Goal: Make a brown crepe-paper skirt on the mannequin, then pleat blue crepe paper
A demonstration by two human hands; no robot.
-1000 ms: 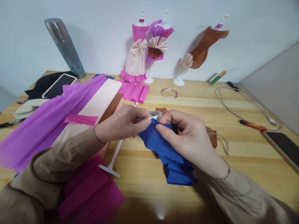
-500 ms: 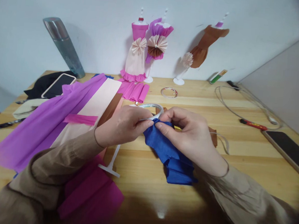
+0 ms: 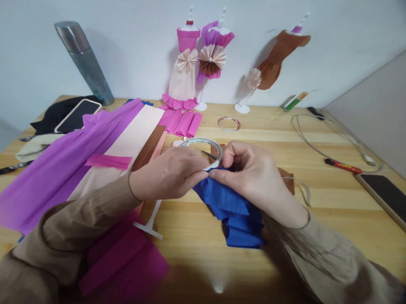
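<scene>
Grip: left hand [image 3: 168,172] and right hand [image 3: 257,178] both pinching blue crepe paper [image 3: 235,215], crumpled, folded, beside tape roll [image 3: 205,145].

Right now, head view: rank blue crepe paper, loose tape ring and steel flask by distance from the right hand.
1. blue crepe paper: pinched in the right hand.
2. loose tape ring: lying just behind it.
3. steel flask: far left, at the back.
</scene>
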